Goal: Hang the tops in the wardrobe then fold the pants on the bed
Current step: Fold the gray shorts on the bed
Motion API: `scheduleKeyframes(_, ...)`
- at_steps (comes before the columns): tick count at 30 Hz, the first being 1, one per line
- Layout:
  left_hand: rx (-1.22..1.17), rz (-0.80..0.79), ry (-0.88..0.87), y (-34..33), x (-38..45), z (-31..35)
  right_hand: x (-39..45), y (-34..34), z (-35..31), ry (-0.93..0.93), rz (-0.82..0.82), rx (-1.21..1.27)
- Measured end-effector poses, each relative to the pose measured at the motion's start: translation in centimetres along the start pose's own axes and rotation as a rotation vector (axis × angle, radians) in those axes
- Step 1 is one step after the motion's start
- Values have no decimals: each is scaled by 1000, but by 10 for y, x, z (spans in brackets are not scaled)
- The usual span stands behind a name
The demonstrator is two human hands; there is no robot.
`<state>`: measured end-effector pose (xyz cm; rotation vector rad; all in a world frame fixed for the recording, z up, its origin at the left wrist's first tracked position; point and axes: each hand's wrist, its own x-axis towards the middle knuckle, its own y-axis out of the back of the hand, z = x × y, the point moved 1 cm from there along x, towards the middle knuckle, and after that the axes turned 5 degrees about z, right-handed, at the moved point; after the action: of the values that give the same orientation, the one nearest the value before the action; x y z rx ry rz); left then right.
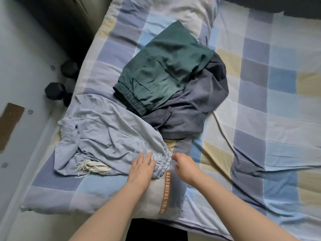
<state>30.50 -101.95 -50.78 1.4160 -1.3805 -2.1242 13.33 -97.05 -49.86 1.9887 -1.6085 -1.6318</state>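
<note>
Your left hand (141, 168) lies flat on the blue pants (107, 136) (fingers straight). Your right hand (185, 165) hovers beside, fingers curled, empty.

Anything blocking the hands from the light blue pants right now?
Nothing visible does. The left hand already rests flat on the light blue pants by the elastic waistband, and the right hand hovers just beside that waistband over bare bedspread.

Light grey-blue pants (107, 134) lay crumpled near the bed's (260, 119) foot, elastic waistband to the right, pale drawstrings trailing out. Beyond them, folded dark green pants (161, 66) rested atop rumpled dark grey pants (194, 108).
</note>
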Motion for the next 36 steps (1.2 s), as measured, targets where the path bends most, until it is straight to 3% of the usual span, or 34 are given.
scheduleKeyframes(5, -3, -83, -85, -14, 16, -19, 20, -31, -1, 42, -56, -67)
scheduleKeyframes(9, -517, 68, 68, 16, 2, -26, 8, -48, -9, 91, -127, -29)
scheduleKeyframes(12, -846, 181, 160, 53, -22, -35, -8, -41, -29, 106, 51, 199)
scheduleKeyframes(15, -988, 259, 170, 92, -53, -41, -33, -17, -60, 117, 173, 466)
scheduleKeyframes(18, -1084, 292, 159, 131, -83, -42, -62, 16, -88, 149, 233, 554)
scheduleKeyframes(28, -1095, 413, -127, 290, -208, -22, -217, 152, -172, 237, 539, 670)
scheduleKeyframes(33, -766, 388, -270, 339, -263, -1, -296, 188, -194, 288, 701, 760)
scheduleKeyframes(36, -629, 455, -314, 359, -283, 16, -339, 208, -197, 320, 811, 775)
